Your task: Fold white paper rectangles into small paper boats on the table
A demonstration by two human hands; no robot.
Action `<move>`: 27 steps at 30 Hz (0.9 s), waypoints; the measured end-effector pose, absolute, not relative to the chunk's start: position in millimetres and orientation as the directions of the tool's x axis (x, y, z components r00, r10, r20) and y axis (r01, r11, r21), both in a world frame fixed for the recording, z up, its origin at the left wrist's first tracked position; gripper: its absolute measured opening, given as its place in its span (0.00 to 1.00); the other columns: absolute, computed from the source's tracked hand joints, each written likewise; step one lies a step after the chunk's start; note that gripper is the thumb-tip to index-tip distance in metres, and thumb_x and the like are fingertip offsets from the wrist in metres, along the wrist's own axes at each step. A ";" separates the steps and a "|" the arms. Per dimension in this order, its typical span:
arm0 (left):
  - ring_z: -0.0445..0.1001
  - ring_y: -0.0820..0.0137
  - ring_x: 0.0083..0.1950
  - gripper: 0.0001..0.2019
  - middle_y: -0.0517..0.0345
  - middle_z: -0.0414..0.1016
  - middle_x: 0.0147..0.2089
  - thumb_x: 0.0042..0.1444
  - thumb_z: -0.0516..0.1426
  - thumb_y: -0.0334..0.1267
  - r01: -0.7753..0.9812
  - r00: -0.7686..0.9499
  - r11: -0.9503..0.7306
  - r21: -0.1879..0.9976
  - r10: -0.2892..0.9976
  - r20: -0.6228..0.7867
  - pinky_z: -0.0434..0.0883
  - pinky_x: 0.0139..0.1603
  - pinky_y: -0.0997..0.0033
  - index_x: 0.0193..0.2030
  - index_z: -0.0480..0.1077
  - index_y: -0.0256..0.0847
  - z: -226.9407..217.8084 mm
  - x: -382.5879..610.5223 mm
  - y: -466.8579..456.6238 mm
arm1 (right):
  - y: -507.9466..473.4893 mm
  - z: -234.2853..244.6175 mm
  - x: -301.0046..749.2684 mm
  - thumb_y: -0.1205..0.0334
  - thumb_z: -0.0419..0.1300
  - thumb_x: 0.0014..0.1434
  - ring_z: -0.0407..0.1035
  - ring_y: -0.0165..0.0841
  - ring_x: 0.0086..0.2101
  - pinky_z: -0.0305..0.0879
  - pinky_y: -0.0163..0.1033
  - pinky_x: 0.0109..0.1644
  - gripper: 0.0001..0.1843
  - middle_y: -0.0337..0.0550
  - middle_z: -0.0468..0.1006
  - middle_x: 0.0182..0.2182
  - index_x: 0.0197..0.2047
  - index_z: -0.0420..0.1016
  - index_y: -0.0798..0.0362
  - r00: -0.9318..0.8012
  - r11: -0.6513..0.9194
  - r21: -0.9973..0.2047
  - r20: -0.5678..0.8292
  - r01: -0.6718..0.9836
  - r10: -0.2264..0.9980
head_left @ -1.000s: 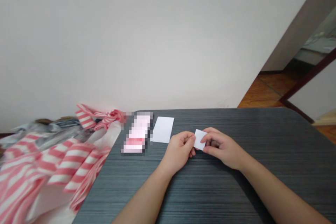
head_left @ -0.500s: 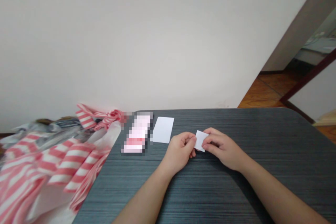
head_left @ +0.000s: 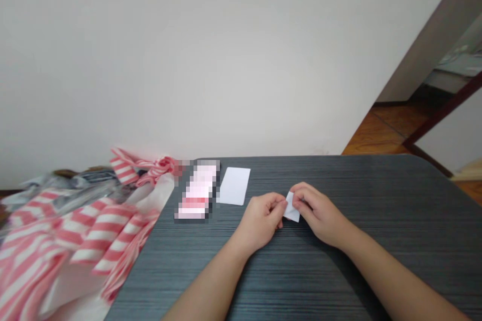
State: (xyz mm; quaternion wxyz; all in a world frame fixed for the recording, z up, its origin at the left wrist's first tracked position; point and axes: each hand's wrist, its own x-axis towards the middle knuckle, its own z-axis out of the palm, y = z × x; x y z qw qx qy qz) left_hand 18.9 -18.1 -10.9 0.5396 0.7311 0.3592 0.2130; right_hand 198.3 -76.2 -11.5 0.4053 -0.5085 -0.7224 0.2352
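Nearest, below the two wrists, the dark, grained bench (head_left: 286,281) lies bare between the forearms, and to the right of the right hand (head_left: 320,213) it runs open out to its rounded far corner. The left hand (head_left: 263,215) and the right hand meet fingertip to fingertip, both pinched shut on one small white paper (head_left: 292,209), which is held between them just above the bench top, tilted and partly hidden by the fingers.

Just beyond the left hand a white card (head_left: 234,185) lies flat, apart from the knuckles. Left of that card, near it, lies a pink thing (head_left: 198,190) (blurred out, so its kind cannot be told).

Further left of the left hand, past the bench's left edge, red-and-white striped bags (head_left: 75,230) lie in a loose heap; what they hold cannot be made out.

Beyond both hands the bench's far edge meets a plain pale wall (head_left: 211,60). Far to the right of the right hand a wooden floor (head_left: 380,133) shows through a doorway.
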 end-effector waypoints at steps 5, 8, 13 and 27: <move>0.66 0.75 0.23 0.16 0.63 0.68 0.21 0.64 0.50 0.46 0.303 0.660 -0.173 0.937 0.747 -0.076 0.60 0.26 0.77 0.31 0.70 0.39 -9.6 18.7 -18.9 | -73.1 -12.6 197.2 0.69 0.51 0.67 0.66 0.34 0.36 0.63 0.38 0.42 0.09 0.42 0.70 0.35 0.34 0.63 0.50 -0.139 0.349 -0.730 0.334 0.588 0.932; 0.66 0.75 0.23 0.16 0.63 0.68 0.21 0.64 0.50 0.47 0.293 0.665 -0.167 0.942 0.743 -0.075 0.59 0.26 0.77 0.33 0.71 0.39 -10.6 19.2 -19.1 | -71.6 -13.6 197.3 0.68 0.51 0.67 0.66 0.34 0.35 0.62 0.38 0.41 0.08 0.42 0.70 0.34 0.34 0.63 0.50 -0.125 0.343 -0.720 0.339 0.604 0.932; 0.67 0.74 0.24 0.17 0.62 0.69 0.21 0.64 0.49 0.47 0.258 0.666 -0.149 0.954 0.743 -0.064 0.62 0.27 0.77 0.34 0.72 0.39 -9.1 20.0 -18.9 | -71.2 -14.5 198.3 0.68 0.51 0.67 0.67 0.34 0.35 0.63 0.38 0.41 0.08 0.42 0.70 0.33 0.34 0.64 0.50 -0.106 0.343 -0.711 0.356 0.614 0.928; 0.69 0.75 0.25 0.15 0.55 0.80 0.33 0.62 0.54 0.46 0.249 0.701 -0.095 0.964 0.705 -0.112 0.65 0.27 0.77 0.37 0.76 0.36 -2.3 21.6 -20.3 | -71.3 -10.8 199.1 0.69 0.52 0.66 0.67 0.33 0.33 0.62 0.37 0.39 0.08 0.41 0.70 0.32 0.34 0.64 0.50 -0.062 0.354 -0.694 0.408 0.628 0.911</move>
